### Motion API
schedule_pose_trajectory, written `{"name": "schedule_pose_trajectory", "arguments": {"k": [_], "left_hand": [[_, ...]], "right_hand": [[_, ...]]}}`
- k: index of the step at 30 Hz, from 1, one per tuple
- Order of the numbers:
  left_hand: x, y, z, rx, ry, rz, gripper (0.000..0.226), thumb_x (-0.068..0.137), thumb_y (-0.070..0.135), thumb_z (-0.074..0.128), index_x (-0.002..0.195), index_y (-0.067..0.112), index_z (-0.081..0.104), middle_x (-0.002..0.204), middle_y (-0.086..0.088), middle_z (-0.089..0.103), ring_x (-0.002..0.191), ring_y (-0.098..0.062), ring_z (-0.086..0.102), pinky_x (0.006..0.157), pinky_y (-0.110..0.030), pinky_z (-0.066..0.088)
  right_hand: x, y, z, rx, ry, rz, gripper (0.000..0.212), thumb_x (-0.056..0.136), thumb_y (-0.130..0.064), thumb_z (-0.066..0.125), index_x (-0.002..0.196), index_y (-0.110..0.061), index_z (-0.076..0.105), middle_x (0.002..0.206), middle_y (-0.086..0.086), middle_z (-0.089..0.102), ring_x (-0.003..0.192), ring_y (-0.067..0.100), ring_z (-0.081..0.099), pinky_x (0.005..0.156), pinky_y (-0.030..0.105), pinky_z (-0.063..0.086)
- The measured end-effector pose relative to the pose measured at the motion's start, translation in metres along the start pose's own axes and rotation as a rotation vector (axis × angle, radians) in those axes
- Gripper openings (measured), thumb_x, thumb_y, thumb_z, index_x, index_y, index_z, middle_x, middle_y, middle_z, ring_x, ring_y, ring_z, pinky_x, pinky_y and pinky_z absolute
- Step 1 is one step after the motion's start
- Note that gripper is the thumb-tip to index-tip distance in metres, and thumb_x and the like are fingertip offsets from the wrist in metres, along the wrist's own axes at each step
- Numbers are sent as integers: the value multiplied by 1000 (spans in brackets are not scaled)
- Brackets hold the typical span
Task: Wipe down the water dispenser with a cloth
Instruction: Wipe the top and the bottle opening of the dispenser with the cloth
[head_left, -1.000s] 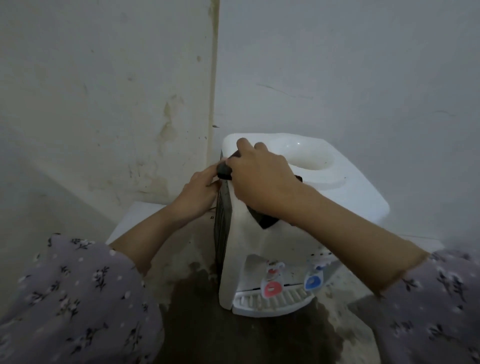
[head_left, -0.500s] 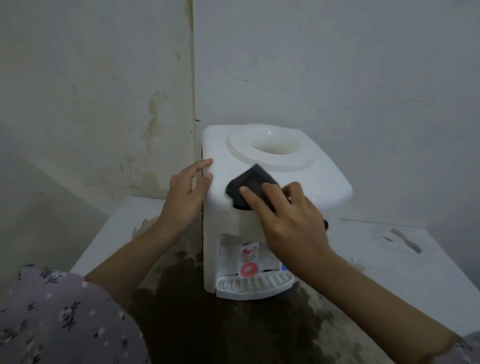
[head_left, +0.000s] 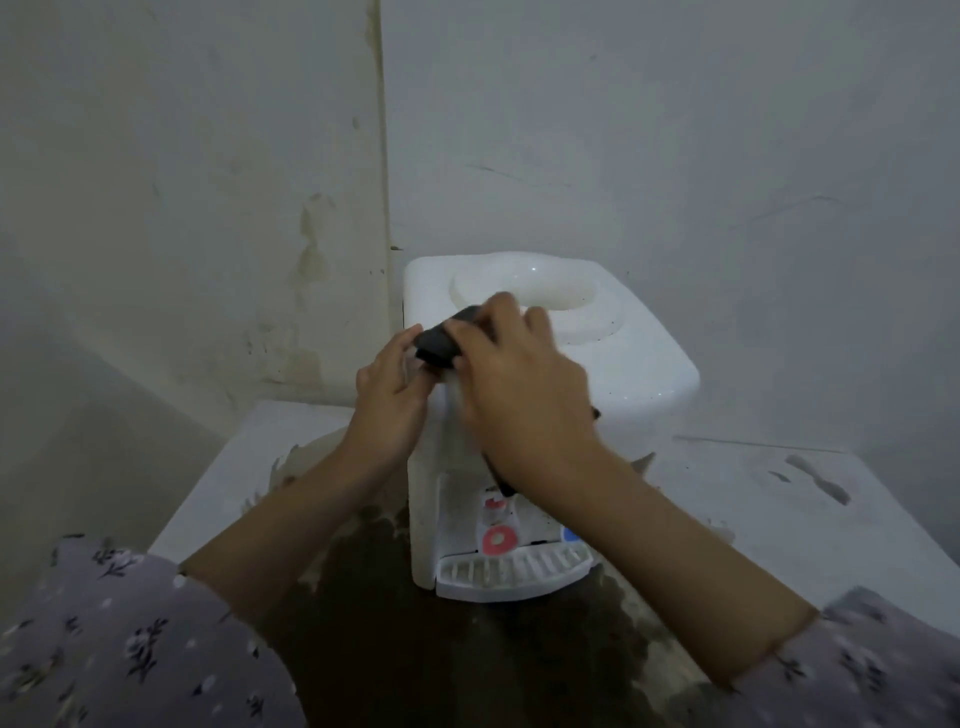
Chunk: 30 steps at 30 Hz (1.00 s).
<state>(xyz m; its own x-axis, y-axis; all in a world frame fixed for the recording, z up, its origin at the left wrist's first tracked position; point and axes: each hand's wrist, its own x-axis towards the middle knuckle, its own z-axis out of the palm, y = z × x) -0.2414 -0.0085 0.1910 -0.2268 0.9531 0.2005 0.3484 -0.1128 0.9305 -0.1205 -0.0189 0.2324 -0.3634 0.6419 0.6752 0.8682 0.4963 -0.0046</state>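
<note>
A white tabletop water dispenser (head_left: 644, 374) stands in the wall corner, with a round bottle well on top and red and blue taps above a drip tray (head_left: 511, 577). My right hand (head_left: 519, 384) presses a dark cloth (head_left: 439, 345) onto the top front-left corner of the dispenser. A dark end of the cloth hangs below my wrist. My left hand (head_left: 387, 400) lies flat against the dispenser's left side, fingers up by the cloth. The blue tap is mostly hidden behind my right forearm.
The dispenser sits on a white counter (head_left: 810, 519) with a large dark stain (head_left: 395, 623) in front of it. Stained walls (head_left: 208, 234) close in behind and on the left. My floral sleeves fill the bottom corners.
My right hand slid the cloth from the top's front edge left and back to the front-left corner. My left hand stayed on the dispenser's left side. The view shifted slightly.
</note>
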Motion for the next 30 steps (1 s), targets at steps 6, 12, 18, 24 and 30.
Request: {"name": "schedule_pose_trajectory", "arguments": {"k": [6,12,18,24,30], "left_hand": [[-5,-1,7,34,59,5,41,101,20,32,141,24,32,144,-5,34,135,-24,27,112,-48,26],[-9,7,2,123,66,1,43,99,26,35,142,26,31,146,-3,27,136,-22,22,112,-40,19],[-6,20,1,323,97,55,43,98,21,39,140,26,35,150,1,28,137,-18,15,112,-40,13],[-6,46,16,397,53,125,47,95,11,42,139,27,37,151,-4,23,140,-18,13,113,-36,9],[8,62,31,446,-14,111,53,92,4,42,139,29,38,154,-2,20,142,-15,8,113,-31,4]], "right_hand": [[-5,3,8,-108,-65,-53,29,64,-14,78,93,-9,71,87,8,69,79,30,60,44,24,37],[-18,43,-6,-140,-14,-32,27,67,-3,71,93,-10,70,83,4,68,73,30,57,46,21,21],[-27,73,-17,-175,-91,128,21,78,-5,66,98,-13,65,91,2,65,81,27,53,43,19,18],[-17,40,-10,34,-43,39,24,79,-13,68,102,-12,66,96,6,67,85,29,55,47,20,22],[-21,65,-4,-6,41,-11,22,70,-9,74,91,-11,70,81,5,68,73,28,56,47,23,24]]}}
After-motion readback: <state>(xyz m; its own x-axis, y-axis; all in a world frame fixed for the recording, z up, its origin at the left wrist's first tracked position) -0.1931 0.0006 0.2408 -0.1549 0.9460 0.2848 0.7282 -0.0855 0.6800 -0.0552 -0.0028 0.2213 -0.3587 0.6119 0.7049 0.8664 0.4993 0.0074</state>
